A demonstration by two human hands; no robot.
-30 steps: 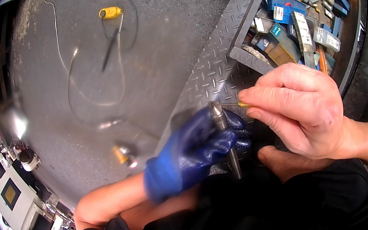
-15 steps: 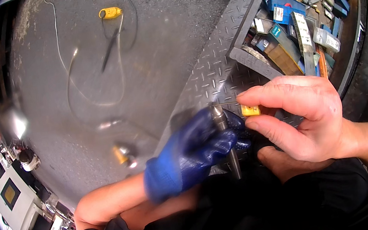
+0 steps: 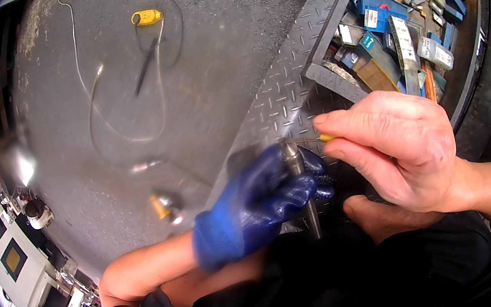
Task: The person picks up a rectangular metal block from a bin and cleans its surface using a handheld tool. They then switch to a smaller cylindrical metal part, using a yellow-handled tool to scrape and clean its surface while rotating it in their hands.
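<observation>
My left hand (image 3: 277,190), in a blue coated glove, is closed around a slim steel tool holder (image 3: 292,157) with a cylindrical shank. Its tip points away from me, and the lower end of the shank sticks out below my fingers. Between the thumb and fingertips of my bare right hand (image 3: 399,151) is a small flag-handled key with a yellow handle (image 3: 327,137). The key's thin metal shaft (image 3: 306,139) reaches left to the tip of the tool holder. Whether it sits in a screw there is too small to tell.
A metal drawer (image 3: 336,80) at the upper right holds many blue, clear and grey insert boxes (image 3: 402,42). Tread plate (image 3: 279,100) lies beneath my hands. On the grey floor are a yellow tag-shaped object (image 3: 146,17) and looped thin cables (image 3: 163,96).
My right hand has turned the key about its shaft, so its yellow handle now shows edge-on rather than flat. My left hand and the tool holder have stayed almost still.
</observation>
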